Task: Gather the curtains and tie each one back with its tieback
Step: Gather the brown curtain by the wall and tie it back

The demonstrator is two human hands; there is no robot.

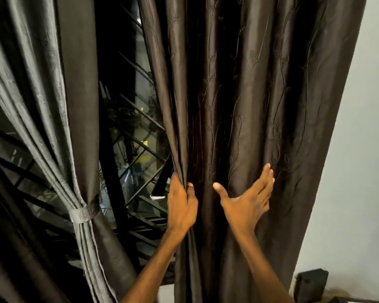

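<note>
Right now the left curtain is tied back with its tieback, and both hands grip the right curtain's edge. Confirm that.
Not quite. In the head view only the left hand grips the right curtain; the right hand lies open against it. The left curtain is indeed tied with its tieback.

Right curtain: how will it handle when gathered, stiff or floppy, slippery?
Right curtain likely floppy: it hangs in soft folds and bunches in the left hand. Its sheen suggests it may slip. The open right hand probably needs to corral the folds.

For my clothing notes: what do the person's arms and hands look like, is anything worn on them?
Both forearms are bare, with no sleeves in view. The left hand and the right hand wear no gloves, and no rings, watch or bracelet show. The fingernails are short and unpainted.
</note>
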